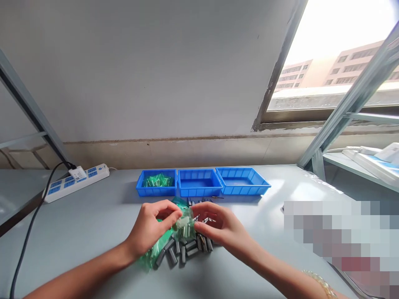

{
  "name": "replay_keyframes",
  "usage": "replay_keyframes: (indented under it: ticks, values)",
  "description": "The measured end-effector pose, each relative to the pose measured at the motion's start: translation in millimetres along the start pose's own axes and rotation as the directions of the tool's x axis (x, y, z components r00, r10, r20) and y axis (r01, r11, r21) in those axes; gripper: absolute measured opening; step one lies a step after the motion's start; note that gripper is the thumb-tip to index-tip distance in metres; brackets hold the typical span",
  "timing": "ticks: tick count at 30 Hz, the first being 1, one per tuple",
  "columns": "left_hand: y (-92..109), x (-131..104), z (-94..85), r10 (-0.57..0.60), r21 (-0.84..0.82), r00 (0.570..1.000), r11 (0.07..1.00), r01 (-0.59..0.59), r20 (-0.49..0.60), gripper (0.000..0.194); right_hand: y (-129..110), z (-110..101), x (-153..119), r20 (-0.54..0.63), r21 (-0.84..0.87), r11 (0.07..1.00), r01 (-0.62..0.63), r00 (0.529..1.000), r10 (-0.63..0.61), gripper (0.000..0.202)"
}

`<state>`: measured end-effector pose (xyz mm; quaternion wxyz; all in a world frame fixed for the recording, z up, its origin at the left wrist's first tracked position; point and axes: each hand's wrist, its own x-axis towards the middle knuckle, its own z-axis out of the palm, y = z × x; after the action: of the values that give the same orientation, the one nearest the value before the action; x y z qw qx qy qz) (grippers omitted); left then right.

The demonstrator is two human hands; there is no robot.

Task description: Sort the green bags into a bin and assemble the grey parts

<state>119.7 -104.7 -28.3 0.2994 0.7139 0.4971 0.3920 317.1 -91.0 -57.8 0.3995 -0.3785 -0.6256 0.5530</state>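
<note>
A small clear, green-tinted plastic bag (186, 227) with pale pieces inside is held up at the middle of the table. My left hand (157, 224) pinches its left upper edge between thumb and fingertips. At the bag's right side, my right hand (220, 224) is curled, thumb and fingertips against its edge. Small shiny metal pieces (204, 220) show by the right palm; whether they are held is unclear. Beneath the hands lie several dark grey blocks (172, 256). Green plastic bags (152, 253) lie under the left hand, partly hidden by it.
Behind the hands, three blue bins stand in a row: the left bin (156, 192) contains green bags (158, 180), beside the middle bin (200, 192) and right bin (246, 190). A power strip (77, 182) with a black cable (31, 228) sits left. Metal posts flank the table.
</note>
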Motion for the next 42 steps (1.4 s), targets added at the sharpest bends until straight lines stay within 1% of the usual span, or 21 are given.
replay_keyframes:
  ticks: [2,4,8,10,12,13,14,16,17,18,20,21,23,28,29,31,33,35,38,40,42]
  values:
    - [1.2,-2.7,3.7,-0.026,-0.076,0.999,0.997,0.029,0.034,0.019,-0.2,1.2,0.9,0.074,0.068,0.992,-0.109,0.992,0.104,0.026]
    - [-0.8,-3.5,5.7,-0.030,-0.140,0.998,0.989,0.038,0.058,0.016,-1.1,1.7,1.2,0.086,0.124,0.979,-0.162,0.985,0.152,0.029]
    - [-5.3,-4.0,6.6,0.024,-0.194,0.999,0.981,-0.015,0.043,0.015,-2.6,1.9,-0.3,-0.010,0.118,0.990,-0.073,0.997,0.075,0.028]
    - [-6.8,-5.3,6.6,0.080,-0.179,0.997,0.981,-0.079,0.000,0.010,-2.6,1.9,-1.8,-0.067,0.018,0.999,0.043,0.997,-0.042,0.021]
    - [-9.3,-7.1,6.2,0.169,-0.136,0.985,0.975,-0.174,-0.048,0.008,-2.2,1.4,-3.2,-0.096,-0.159,0.953,0.259,0.956,-0.276,0.011]
    - [-11.2,-8.0,5.6,0.223,-0.110,0.973,0.967,-0.229,-0.066,0.010,-2.0,0.8,-3.8,-0.087,-0.267,0.881,0.390,0.901,-0.425,0.009]
    - [-13.2,-8.9,4.7,0.277,-0.093,0.958,0.955,-0.283,-0.075,0.013,-1.9,0.1,-4.4,-0.057,-0.374,0.773,0.512,0.819,-0.570,0.013]
    - [-17.1,-10.6,2.0,0.450,-0.009,0.890,0.892,-0.452,-0.071,0.016,-2.3,-1.7,-5.7,0.041,-0.539,0.513,0.668,0.629,-0.777,0.023]
    - [-18.3,-11.4,0.4,0.562,0.076,0.825,0.826,-0.558,-0.057,0.017,-2.7,-2.6,-6.5,0.088,-0.589,0.406,0.699,0.555,-0.827,0.025]
    - [-18.6,-12.2,-1.2,0.670,0.186,0.742,0.733,-0.654,-0.032,0.017,-3.2,-3.4,-7.4,0.126,-0.622,0.330,0.710,0.508,-0.852,0.026]
    - [-16.5,-13.6,-4.1,0.816,0.404,0.575,0.511,-0.759,0.047,0.019,-4.4,-4.5,-9.1,0.170,-0.654,0.256,0.711,0.469,-0.867,0.027]
    - [-14.6,-14.1,-5.3,0.847,0.476,0.525,0.429,-0.767,0.083,0.019,-4.9,-4.9,-9.8,0.176,-0.662,0.245,0.709,0.465,-0.868,0.027]
    - [-10.8,-14.6,-6.8,0.857,0.522,0.505,0.383,-0.762,0.108,0.020,-5.8,-5.1,-10.3,0.170,-0.666,0.249,0.703,0.468,-0.867,0.028]
    - [-13.7,-14.9,-5.0,0.848,0.459,0.523,0.432,-0.776,0.086,0.022,-7.7,-3.9,-7.4,0.129,-0.626,0.319,0.712,0.498,-0.857,0.030]
    - [-15.4,-15.1,-3.6,0.830,0.407,0.556,0.490,-0.771,0.052,0.021,-7.8,-3.4,-6.7,0.118,-0.610,0.342,0.715,0.508,-0.853,0.029]
    - [-16.9,-16.0,-0.1,0.726,0.251,0.686,0.674,-0.695,-0.049,0.014,-7.0,-2.4,-5.9,0.089,-0.559,0.420,0.715,0.556,-0.827,0.024]
    - [-14.2,-16.7,3.7,0.547,0.104,0.827,0.837,-0.537,-0.132,0.008,-5.1,-1.8,-5.9,0.030,-0.496,0.557,0.666,0.654,-0.755,0.014]
    - [-8.3,-16.5,6.7,0.366,0.021,0.918,0.930,-0.367,-0.153,0.007,-2.8,-1.7,-5.9,-0.034,-0.417,0.719,0.556,0.781,-0.623,0.010]
    - [-0.3,-13.1,7.8,0.122,-0.101,0.991,0.987,-0.128,-0.059,0.009,-0.1,-2.3,-4.5,-0.068,-0.288,0.875,0.389,0.903,-0.423,0.018]
    - [0.2,-7.6,5.5,0.018,-0.164,1.000,0.986,-0.018,0.000,0.010,1.1,-3.0,-2.4,-0.079,-0.212,0.925,0.315,0.938,-0.338,0.019]
    - [-3.9,1.4,-0.3,-0.025,-0.178,1.000,0.984,0.023,-0.009,0.011,2.5,-3.7,-0.2,-0.116,-0.150,0.955,0.257,0.954,-0.275,0.020]
